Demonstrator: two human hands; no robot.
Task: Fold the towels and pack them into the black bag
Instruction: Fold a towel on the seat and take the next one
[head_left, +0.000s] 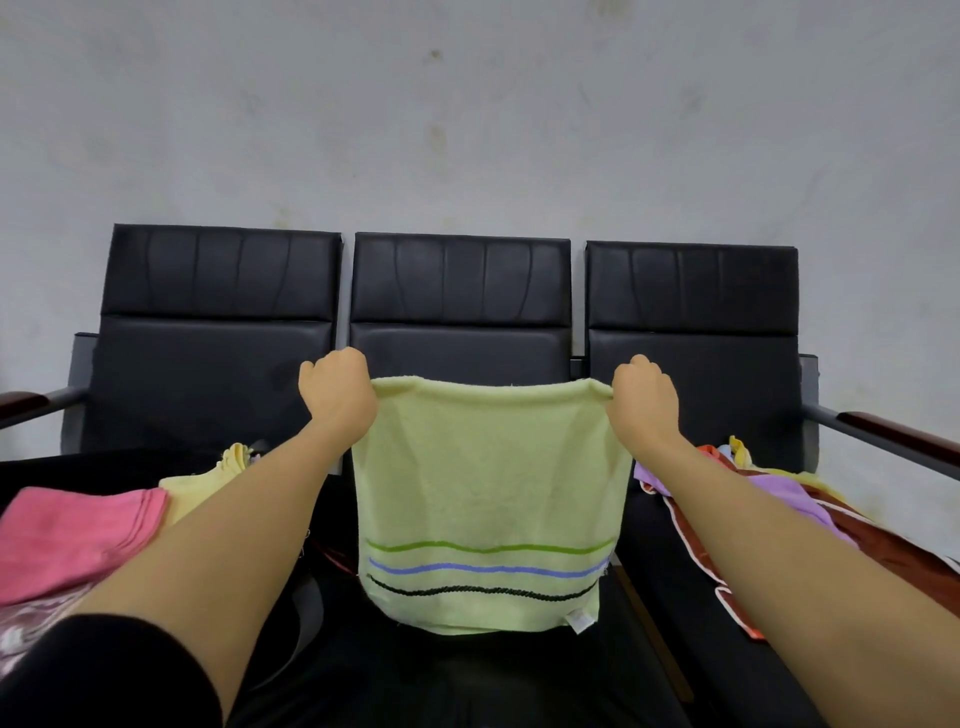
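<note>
Now both hands pinch the green towel (491, 499) by its top corners, left hand (337, 389) and right hand (644, 400), hanging it over the middle chair (460, 291). Pink towel (72, 540) lies left, purple cloth (779, 493) right.

I hold a pale green towel (491, 478) with green, blue and black stripes. Pink towel (67, 535) and yellow towel (208, 488) on my left; purple cloth (779, 493) on my right. Black seats (462, 291).
</note>
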